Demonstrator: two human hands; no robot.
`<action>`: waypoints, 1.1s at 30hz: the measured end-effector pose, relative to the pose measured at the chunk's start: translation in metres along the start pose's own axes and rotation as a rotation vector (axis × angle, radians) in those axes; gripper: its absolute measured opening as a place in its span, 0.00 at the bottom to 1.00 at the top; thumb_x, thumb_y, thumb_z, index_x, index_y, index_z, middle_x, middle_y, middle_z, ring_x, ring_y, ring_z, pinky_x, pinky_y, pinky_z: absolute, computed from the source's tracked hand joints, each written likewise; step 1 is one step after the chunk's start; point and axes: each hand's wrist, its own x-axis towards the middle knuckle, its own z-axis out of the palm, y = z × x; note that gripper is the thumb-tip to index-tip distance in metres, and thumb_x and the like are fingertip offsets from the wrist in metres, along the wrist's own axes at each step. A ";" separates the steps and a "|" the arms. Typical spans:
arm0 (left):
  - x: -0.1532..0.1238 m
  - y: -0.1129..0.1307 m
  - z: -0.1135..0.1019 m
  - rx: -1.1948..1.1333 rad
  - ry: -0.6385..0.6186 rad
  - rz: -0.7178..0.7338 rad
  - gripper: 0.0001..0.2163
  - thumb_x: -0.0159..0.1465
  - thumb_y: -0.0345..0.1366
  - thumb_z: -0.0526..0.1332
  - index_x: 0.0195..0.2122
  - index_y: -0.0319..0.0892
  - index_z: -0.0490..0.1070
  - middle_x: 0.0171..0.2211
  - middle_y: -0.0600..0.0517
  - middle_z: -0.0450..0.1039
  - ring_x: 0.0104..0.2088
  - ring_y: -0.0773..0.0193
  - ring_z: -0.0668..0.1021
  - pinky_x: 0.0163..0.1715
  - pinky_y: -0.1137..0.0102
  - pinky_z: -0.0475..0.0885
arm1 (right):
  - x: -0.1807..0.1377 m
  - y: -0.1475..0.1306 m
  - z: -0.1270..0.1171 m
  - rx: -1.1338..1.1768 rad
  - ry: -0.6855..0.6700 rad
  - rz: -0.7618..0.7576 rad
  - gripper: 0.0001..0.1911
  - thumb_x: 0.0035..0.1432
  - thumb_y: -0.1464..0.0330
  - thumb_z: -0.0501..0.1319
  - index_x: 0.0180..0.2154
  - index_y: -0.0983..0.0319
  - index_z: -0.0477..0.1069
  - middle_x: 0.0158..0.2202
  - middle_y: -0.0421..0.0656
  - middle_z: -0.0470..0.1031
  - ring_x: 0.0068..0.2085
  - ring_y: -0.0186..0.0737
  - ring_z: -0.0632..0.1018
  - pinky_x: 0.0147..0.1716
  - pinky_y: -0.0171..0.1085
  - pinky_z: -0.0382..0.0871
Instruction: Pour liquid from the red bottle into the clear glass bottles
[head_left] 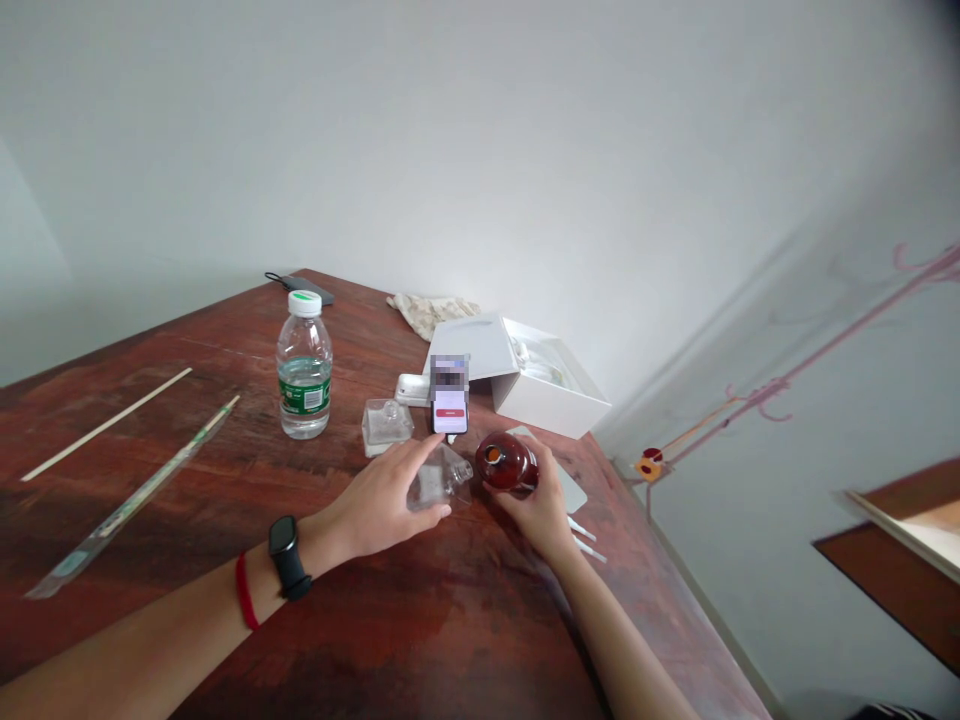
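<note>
My right hand (541, 500) is wrapped round a dark amber bottle (517, 462) whose uncapped mouth faces up toward me. Beside it, a clear, see-through square container (431, 482) with a short neck sits on the table. My left hand (386, 492), with a black band on its wrist, reaches to the left side of that container. Its thumb and index finger are stretched apart around the container; the other fingers are partly hidden, and I cannot tell whether they touch it. A second clear square container (387, 424) stands just behind my left hand.
A phone (450, 417) stands upright against a white box (551, 390), near a white device (412, 389). Left are a water bottle (304, 375), a thin stick (105, 425) and a wrapped stick (142, 500). Droppers (589, 545) and a pale flat sheet (566, 485) lie right. Cloth (427, 312) lies behind.
</note>
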 end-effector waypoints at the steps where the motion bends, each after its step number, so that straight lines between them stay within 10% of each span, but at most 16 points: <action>1: 0.000 0.000 0.000 0.002 -0.001 0.001 0.37 0.66 0.40 0.69 0.74 0.48 0.57 0.67 0.42 0.71 0.66 0.43 0.75 0.68 0.46 0.68 | -0.001 0.001 0.000 0.006 -0.008 0.012 0.38 0.51 0.60 0.76 0.61 0.55 0.68 0.60 0.51 0.76 0.61 0.63 0.77 0.62 0.64 0.71; 33: -0.002 -0.001 0.003 0.089 0.062 0.038 0.33 0.63 0.38 0.72 0.66 0.45 0.59 0.63 0.39 0.74 0.62 0.42 0.79 0.64 0.48 0.73 | 0.000 0.000 -0.001 -0.041 -0.029 -0.071 0.38 0.54 0.63 0.74 0.65 0.53 0.68 0.64 0.51 0.74 0.66 0.64 0.74 0.65 0.65 0.69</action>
